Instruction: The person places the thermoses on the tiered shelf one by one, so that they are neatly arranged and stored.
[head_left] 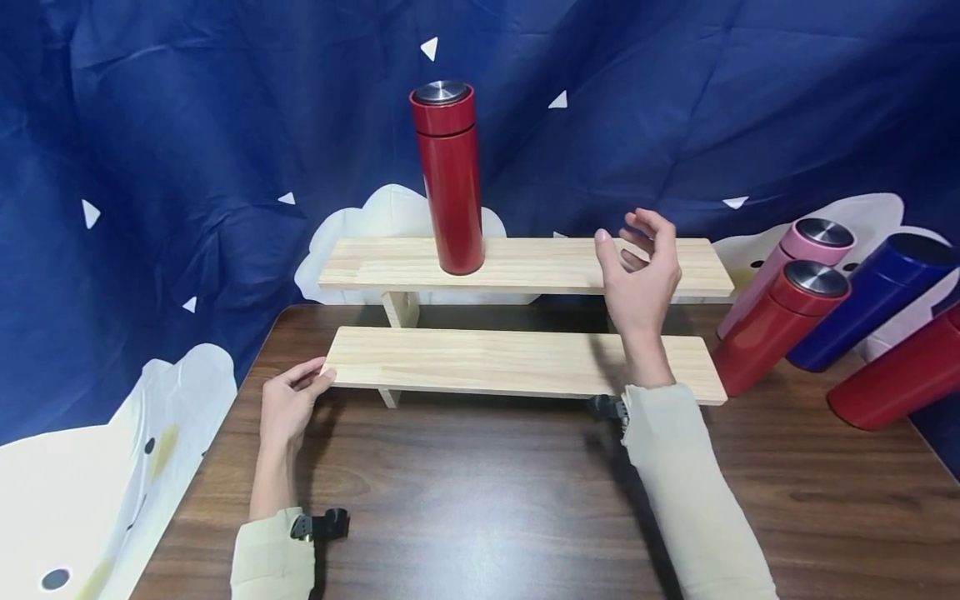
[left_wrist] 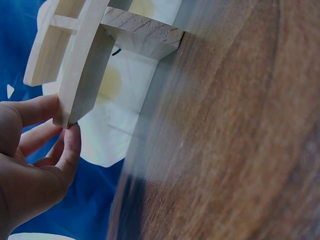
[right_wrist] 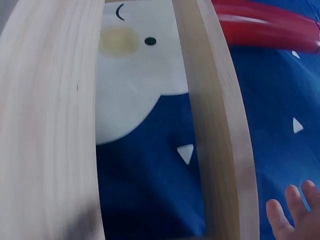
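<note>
On the brown wood-grain table (head_left: pixel 465 492), the left hand (head_left: pixel 288 407) pinches the left end of the two-tier wooden shelf (head_left: pixel 480 361), while the right hand (head_left: pixel 643 279), thumb and bent fingers apart, hides part of both boards. Beyond its right end crowd a silver-topped red flask (head_left: pixel 776 333), a pink flask (head_left: pixel 768 271), a blue flask (head_left: pixel 873 300) and a cropped red flask (head_left: pixel 900 367). The shelf runs lengthwise left to right, pale and grained, higher board behind, bearing an upright tall red flask (head_left: pixel 453 192) before the navy curtain (head_left: pixel 225 92).

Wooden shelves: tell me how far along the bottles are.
Looks done: one red bottle stands on the upper shelf. In hand: the left hand pinches the lower shelf; the right hand, raised, holds nothing. Remaining, probably: four bottles on the table at right.
</note>
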